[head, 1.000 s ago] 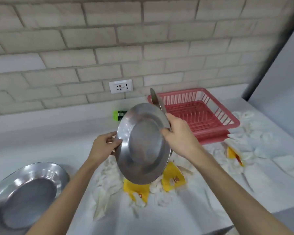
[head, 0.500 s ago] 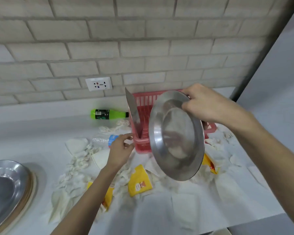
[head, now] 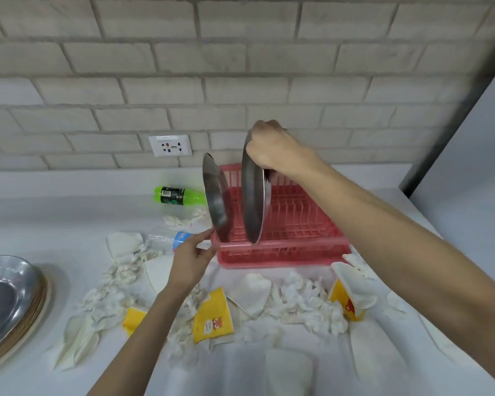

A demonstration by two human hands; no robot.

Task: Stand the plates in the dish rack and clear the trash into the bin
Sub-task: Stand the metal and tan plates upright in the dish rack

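1. the fingers (head: 259,138) of the right hand (head: 275,152) curl over the top rim of a steel plate (head: 252,201) and grip it edge-on.
2. the plate hangs upright with its lower edge down among the ribs of the pink rack (head: 297,221), near a second plate (head: 214,195) standing at the rack's left end.
3. the left hand (head: 192,258) holds nothing. its fingers are loose and straight at the rack's near left corner; whether they touch it i cannot tell.
4. the plate looks light, stiff and slick. the rim is the sure place to hold, and it may roll if freed before it seats.
5. a stack of plates (head: 9,292) waits at the left of the surface (head: 69,224). soft tissues (head: 306,304), paper cups (head: 212,315) and a green bottle (head: 177,195) lie around.
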